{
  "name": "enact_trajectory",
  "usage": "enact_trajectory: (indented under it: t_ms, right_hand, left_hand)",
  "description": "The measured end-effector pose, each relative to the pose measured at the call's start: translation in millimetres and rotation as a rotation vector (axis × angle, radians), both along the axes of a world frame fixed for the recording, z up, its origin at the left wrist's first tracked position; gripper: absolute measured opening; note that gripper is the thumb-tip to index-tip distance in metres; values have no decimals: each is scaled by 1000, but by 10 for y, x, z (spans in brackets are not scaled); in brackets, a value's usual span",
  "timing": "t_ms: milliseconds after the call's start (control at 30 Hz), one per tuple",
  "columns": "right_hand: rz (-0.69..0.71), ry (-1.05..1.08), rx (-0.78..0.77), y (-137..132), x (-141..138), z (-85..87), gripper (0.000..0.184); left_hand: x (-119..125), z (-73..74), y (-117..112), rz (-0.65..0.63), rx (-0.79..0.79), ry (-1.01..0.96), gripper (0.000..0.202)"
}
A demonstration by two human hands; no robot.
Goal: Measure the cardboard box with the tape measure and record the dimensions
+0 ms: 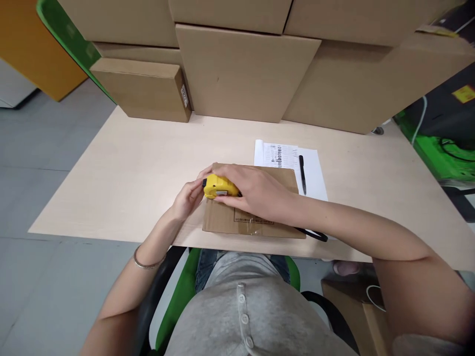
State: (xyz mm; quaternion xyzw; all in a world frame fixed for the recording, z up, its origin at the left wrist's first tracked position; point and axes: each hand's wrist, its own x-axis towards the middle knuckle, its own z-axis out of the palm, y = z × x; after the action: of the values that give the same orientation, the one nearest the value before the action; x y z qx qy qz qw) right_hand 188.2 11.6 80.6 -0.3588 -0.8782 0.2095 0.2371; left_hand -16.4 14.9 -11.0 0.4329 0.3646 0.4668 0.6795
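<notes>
1. Head view: right hand [256, 190] lies over a yellow tape measure [218, 188], fingers curled down on its top and far side, holding it onto a flat cardboard box [256, 217]. Left hand [189, 197] comes in from the near-left, fingertips pinched narrow at the case's left end. Can't tell if the blade tab is actually between them.
2. Step, as I judge it: measuring the box, w/ the tape just being started at the box's left edge. Next move prob. calls for the right fingers to keep the case pinned while the left ones draw the blade out. Needs a firm grip on the tab.
3. Tape measure sits just under the right fingertips, at the box's far-left corner. Long axis runs approx. left-right; mouth end points left, toward the left fingers.
4. Beyond the right knuckles: printed sheet [315, 168] w/ a black pen [302, 174] on it, part tucked under the box. All on a pale table [122, 173]; stacked cartons [245, 74] well past the fingers.
</notes>
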Motion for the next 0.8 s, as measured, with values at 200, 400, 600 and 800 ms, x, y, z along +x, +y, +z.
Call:
enact_trajectory:
  t_ms: [200,400,600,800]
  right_hand:
    - [19,34,46,-17,192,-120,35]
    - [-167,-31,-22,-208,913,0,38]
    - [-455,-22,-54,-577,1792,-40,40]
    - [-429,1,-36,-602,1799,-172,41]
  left_hand:
    - [-198,-136,127,-197,217,301,42]
    - [-265,-79,159,-280,352,437,39]
    - [-293,-78,189,-279,336,455,33]
    - [-300,-95,189,-248,302,473,32]
